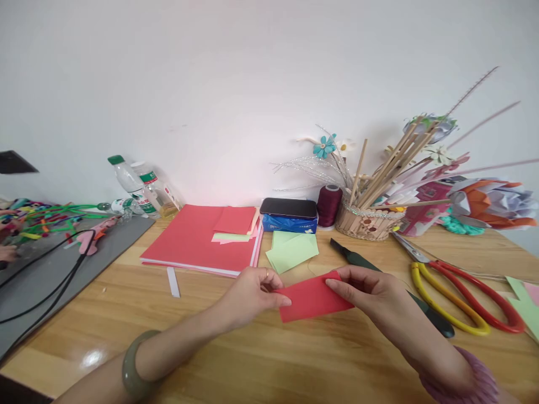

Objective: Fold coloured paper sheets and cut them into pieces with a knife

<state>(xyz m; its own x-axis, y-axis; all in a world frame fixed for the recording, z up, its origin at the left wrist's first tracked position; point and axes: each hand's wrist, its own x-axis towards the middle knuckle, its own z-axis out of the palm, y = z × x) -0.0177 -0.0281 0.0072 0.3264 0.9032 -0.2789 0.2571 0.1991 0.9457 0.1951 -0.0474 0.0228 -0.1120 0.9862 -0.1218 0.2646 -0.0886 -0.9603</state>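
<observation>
- Pale, bare wall rises behind a wooden table (252, 359) with a glossy, light-grained top.
- One basket (365, 220) made of flat wooden sticks stands near the wall, right of centre; it holds a bundle of thin wooden sticks (389, 165) fanning up and to the right, along with paper flowers, one of them a teal flower (324, 146), and some silvery tinsel sprigs.
- Just left of the basket stands one spool of dark red thread (329, 205), and left of that a blue box (289, 223) with a dark phone (288, 207) lying flat on top.
- Two clear plastic bottles (135, 182) with green caps or labels lean against the wall at the left; what they contain cannot be told.
- A stack of red paper sheets (193, 241) lies flat near the middle, with smaller red and pale green pieces on it; loose light green folded sheets (292, 249) lie just beside it.
- One pair of scissors (458, 294) with a yellow loop and a red loop rests at the right, and a dark green utility knife (379, 275) lies between it and the hands.
- A grey mat (54, 269) at the left carries black cable and a tangle of coloured pipe cleaners.
- The left hand (252, 292), a ring on one finger and a green bangle (135, 365) on the wrist, pinches the left edge of a small red paper rectangle (314, 297).
- The right hand (370, 289) grips that paper's upper right edge with fingertips; the paper sits just above the tabletop, front centre.
</observation>
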